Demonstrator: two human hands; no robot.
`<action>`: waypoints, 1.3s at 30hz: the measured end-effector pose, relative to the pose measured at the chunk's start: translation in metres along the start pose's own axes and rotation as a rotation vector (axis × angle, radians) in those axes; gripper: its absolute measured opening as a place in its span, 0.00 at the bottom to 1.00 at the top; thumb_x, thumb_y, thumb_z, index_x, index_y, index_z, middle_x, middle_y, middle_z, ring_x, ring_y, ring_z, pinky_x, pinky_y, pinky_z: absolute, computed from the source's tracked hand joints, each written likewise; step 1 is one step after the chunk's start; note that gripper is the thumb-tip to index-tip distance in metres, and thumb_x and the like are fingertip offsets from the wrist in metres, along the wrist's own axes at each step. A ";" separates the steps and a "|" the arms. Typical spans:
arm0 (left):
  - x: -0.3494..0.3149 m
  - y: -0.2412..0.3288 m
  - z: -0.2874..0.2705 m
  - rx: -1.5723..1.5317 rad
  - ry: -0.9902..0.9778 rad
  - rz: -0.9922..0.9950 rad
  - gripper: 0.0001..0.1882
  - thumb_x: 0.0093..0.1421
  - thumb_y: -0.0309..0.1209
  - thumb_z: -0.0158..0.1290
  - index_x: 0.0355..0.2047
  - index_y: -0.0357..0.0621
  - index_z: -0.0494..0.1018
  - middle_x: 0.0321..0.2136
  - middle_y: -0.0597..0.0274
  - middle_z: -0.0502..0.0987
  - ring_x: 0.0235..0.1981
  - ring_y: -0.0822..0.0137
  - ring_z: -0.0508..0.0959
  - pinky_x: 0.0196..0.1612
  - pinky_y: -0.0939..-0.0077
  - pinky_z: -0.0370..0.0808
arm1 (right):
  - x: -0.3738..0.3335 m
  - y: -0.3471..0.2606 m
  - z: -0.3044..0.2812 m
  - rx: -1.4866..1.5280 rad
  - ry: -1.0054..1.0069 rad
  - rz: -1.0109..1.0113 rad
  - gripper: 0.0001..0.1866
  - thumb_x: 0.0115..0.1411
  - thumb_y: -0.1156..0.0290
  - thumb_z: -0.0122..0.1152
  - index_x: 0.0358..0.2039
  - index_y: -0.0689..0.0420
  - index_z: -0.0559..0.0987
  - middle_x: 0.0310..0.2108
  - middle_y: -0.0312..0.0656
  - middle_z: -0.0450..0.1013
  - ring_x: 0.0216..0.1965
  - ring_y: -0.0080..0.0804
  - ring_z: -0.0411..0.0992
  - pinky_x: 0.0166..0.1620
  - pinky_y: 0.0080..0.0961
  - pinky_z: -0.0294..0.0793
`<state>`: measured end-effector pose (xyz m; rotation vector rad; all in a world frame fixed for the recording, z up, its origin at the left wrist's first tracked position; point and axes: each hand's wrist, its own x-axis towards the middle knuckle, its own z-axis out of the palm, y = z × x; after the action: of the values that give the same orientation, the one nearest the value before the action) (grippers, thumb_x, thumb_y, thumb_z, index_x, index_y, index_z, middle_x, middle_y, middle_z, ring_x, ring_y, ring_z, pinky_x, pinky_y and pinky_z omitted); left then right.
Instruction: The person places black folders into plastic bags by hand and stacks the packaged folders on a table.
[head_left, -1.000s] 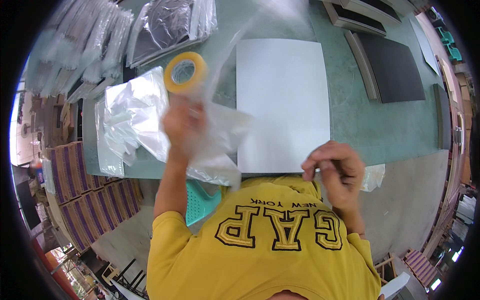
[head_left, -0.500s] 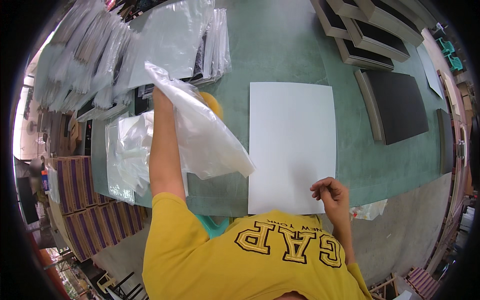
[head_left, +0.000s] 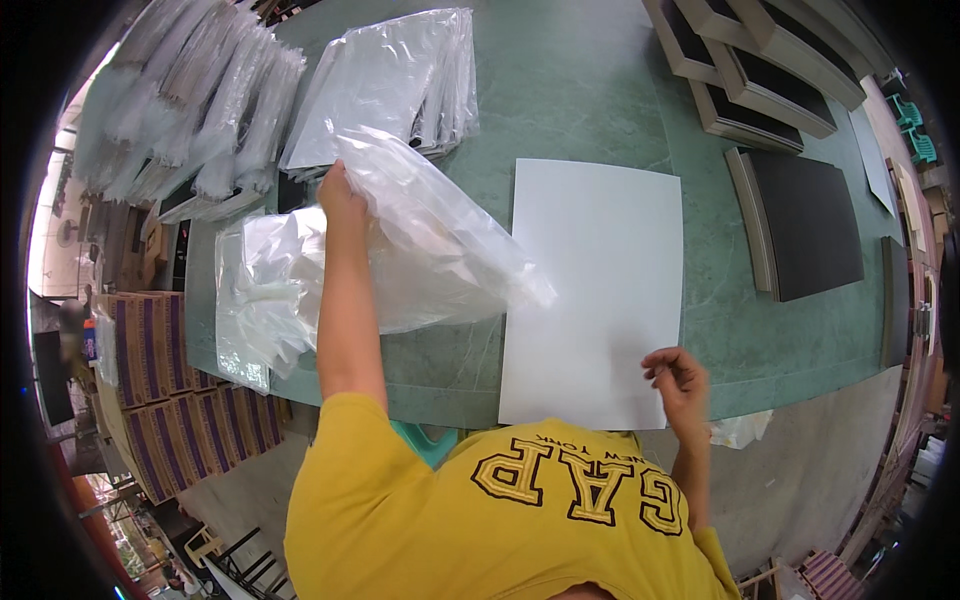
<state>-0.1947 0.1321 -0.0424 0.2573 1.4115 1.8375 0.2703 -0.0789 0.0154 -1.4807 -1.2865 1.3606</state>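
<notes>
My left hand (head_left: 343, 192) is closed on the top of a clear plastic bag (head_left: 435, 240), which hangs and spreads rightward across the table. The bag's far corner reaches over the left edge of a large white sheet (head_left: 595, 260) lying flat in front of me. Above the sheet's lower right corner hovers my right hand (head_left: 682, 388), its fingers loosely curled and apart, with nothing visible in them. Left of my forearm, more clear plastic bags (head_left: 270, 265) lie in a crumpled heap.
Bundles of plastic-wrapped packs (head_left: 190, 100) and a wrapped stack (head_left: 390, 70) stand at the far left. Dark-topped board stacks (head_left: 765, 90) rise far right, with another black board stack (head_left: 805, 220) nearer. Cartons (head_left: 180, 400) sit beside the green table (head_left: 590, 90).
My left hand has swung slightly right with the plastic bag, whose corner now overlaps the white sheet. The yellow round thing behind the bag is now hidden. My right hand stays near the sheet's corner.
</notes>
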 end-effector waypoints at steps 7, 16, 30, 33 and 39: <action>-0.149 0.084 0.077 0.692 -0.688 0.277 0.10 0.54 0.33 0.51 0.33 0.40 0.72 0.24 0.67 0.71 0.24 0.76 0.70 0.26 0.81 0.67 | 0.057 -0.084 0.017 -0.319 0.131 -0.586 0.35 0.38 0.65 0.69 0.48 0.59 0.65 0.48 0.45 0.63 0.49 0.38 0.63 0.51 0.29 0.61; -0.250 0.036 0.181 0.687 -0.611 1.280 0.17 0.51 0.36 0.53 0.37 0.38 0.69 0.31 0.55 0.70 0.33 0.65 0.67 0.35 0.74 0.64 | 0.090 -0.080 0.065 0.389 -0.155 -0.126 0.21 0.47 0.72 0.61 0.42 0.63 0.69 0.36 0.41 0.71 0.36 0.31 0.69 0.39 0.25 0.69; -0.272 -0.150 0.082 1.067 -0.965 0.904 0.31 0.52 0.45 0.50 0.52 0.42 0.58 0.48 0.43 0.60 0.49 0.47 0.61 0.50 0.56 0.58 | -0.015 0.067 -0.014 1.227 -0.033 0.343 0.32 0.55 0.52 0.45 0.52 0.66 0.59 0.49 0.50 0.63 0.50 0.42 0.62 0.52 0.37 0.61; -0.266 -0.148 0.079 0.974 -1.004 0.901 0.30 0.52 0.43 0.51 0.51 0.41 0.58 0.47 0.43 0.61 0.48 0.47 0.62 0.49 0.57 0.60 | 0.030 0.049 -0.025 1.316 0.065 0.493 0.36 0.56 0.43 0.35 0.46 0.67 0.66 0.44 0.48 0.68 0.44 0.38 0.67 0.50 0.29 0.63; -0.268 -0.146 0.082 0.916 -1.053 0.915 0.27 0.52 0.39 0.52 0.49 0.38 0.60 0.43 0.44 0.63 0.45 0.48 0.64 0.46 0.60 0.62 | 0.129 0.070 -0.071 0.644 -0.104 0.377 0.20 0.55 0.62 0.53 0.40 0.66 0.71 0.35 0.41 0.72 0.33 0.26 0.70 0.39 0.22 0.71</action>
<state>0.0998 0.0186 -0.0643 2.2298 1.2454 1.0482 0.3444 0.0373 -0.0712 -1.2282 -0.5359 1.8900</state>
